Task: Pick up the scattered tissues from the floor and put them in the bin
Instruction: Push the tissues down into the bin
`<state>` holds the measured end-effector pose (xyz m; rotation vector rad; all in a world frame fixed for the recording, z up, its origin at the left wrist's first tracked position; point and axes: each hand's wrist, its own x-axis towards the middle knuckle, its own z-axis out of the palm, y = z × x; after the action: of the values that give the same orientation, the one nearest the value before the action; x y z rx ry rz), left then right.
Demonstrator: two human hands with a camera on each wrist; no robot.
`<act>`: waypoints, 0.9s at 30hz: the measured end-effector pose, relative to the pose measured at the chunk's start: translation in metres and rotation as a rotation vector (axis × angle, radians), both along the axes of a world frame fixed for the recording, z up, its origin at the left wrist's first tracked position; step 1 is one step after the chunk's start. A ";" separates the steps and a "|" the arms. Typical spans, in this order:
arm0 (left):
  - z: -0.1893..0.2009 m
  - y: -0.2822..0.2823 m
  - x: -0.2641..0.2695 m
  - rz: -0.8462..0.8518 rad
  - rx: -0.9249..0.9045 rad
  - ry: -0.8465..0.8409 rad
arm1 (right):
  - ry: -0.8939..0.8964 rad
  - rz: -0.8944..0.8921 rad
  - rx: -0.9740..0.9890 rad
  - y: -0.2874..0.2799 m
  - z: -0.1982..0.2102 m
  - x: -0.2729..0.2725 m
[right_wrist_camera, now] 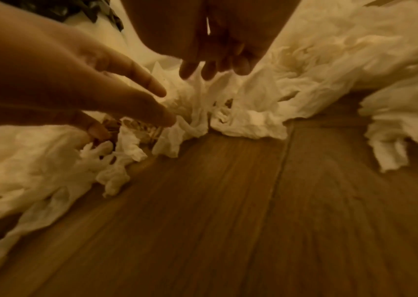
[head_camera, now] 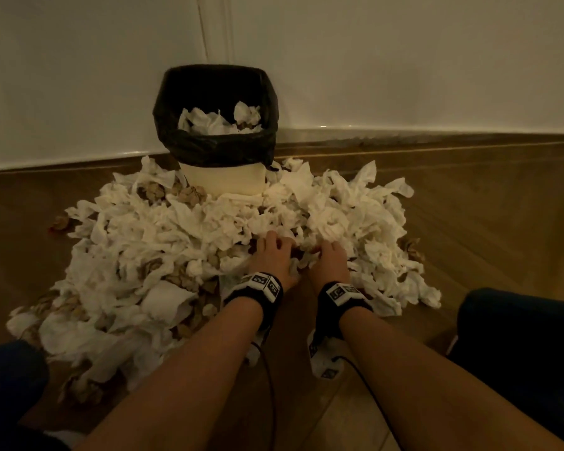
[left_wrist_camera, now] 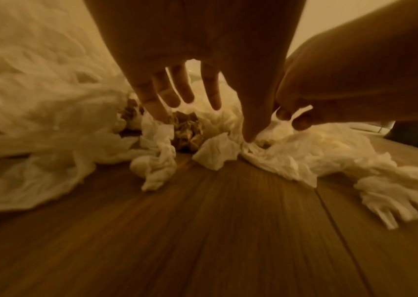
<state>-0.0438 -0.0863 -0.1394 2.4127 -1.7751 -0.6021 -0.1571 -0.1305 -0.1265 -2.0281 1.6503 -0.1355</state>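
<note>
A big heap of crumpled white tissues (head_camera: 189, 242), with some brown crumpled paper (left_wrist_camera: 186, 128) mixed in, lies on the wooden floor (head_camera: 469, 222) around the foot of the bin (head_camera: 215, 125), which stands against the white wall (head_camera: 404, 60) with a black bag (head_camera: 209, 148) folded over its rim and a few tissues already inside. Both hands reach side by side into the near edge of the heap. The left hand (head_camera: 272, 257) has its fingers (left_wrist_camera: 185, 84) spread and nearly straight, the tips touching tissues without closing on any. The right hand (head_camera: 328, 262) has its fingertips (right_wrist_camera: 209, 69) bent down together onto a tissue peak; whether they actually pinch it cannot be told
</note>
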 end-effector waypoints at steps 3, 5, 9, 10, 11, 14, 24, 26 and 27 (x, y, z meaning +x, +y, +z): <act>-0.011 0.000 -0.004 0.039 -0.035 -0.057 | -0.033 -0.080 -0.028 0.003 -0.006 -0.010; -0.019 -0.003 -0.004 0.035 -0.015 -0.067 | -0.044 -0.111 -0.052 0.004 -0.010 -0.017; -0.027 -0.007 -0.005 0.032 0.062 -0.073 | -0.023 -0.135 -0.066 0.004 -0.021 -0.027; -0.029 -0.007 -0.005 0.033 0.081 -0.063 | -0.011 -0.131 -0.072 0.005 -0.023 -0.029; -0.030 -0.007 -0.004 0.030 0.096 -0.051 | -0.001 -0.125 -0.079 0.005 -0.025 -0.030; -0.032 -0.006 -0.003 0.004 0.080 -0.046 | 0.017 -0.099 -0.117 0.006 -0.029 -0.030; -0.008 -0.002 0.007 0.138 -0.073 0.048 | 0.202 0.132 -0.226 0.015 -0.032 -0.023; -0.001 0.001 0.008 0.151 -0.084 0.203 | 0.231 0.142 -0.121 0.015 -0.034 -0.023; 0.002 0.003 0.008 0.155 -0.086 0.278 | 0.230 0.142 -0.071 0.014 -0.035 -0.022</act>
<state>-0.0357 -0.0837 -0.1377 2.2533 -1.4600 -0.7812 -0.1794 -0.1161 -0.1614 -2.2779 1.6478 0.0936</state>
